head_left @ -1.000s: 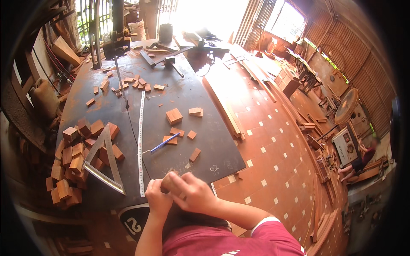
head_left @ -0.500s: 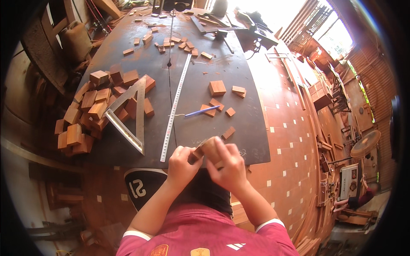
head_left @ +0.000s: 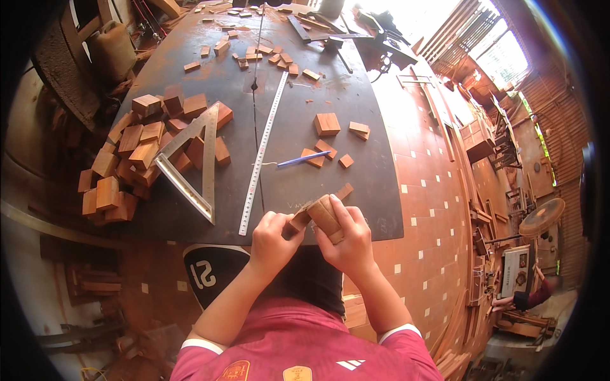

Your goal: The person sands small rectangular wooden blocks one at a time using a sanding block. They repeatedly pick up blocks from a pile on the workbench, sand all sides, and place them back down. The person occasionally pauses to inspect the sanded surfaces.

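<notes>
Left grip [head_left: 274, 240] pinches a small wood piece [head_left: 298, 220], right grip [head_left: 351, 239] a larger wood block [head_left: 326, 217], both at the worktop's [head_left: 376, 206] near edge; whether they touch, I can't tell. I'd keep their facing sides uncovered, turning them gently.

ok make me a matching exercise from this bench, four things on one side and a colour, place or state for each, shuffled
Things
1. pen
2. triangular square
3. ruler strip
4. right hand

Descriptions
A. gripping a wooden block
B. long and white, to the right of the triangle
C. blue
D. overlapping the pile of blocks in this view

Pairs: 1-C, 2-D, 3-B, 4-A
</notes>
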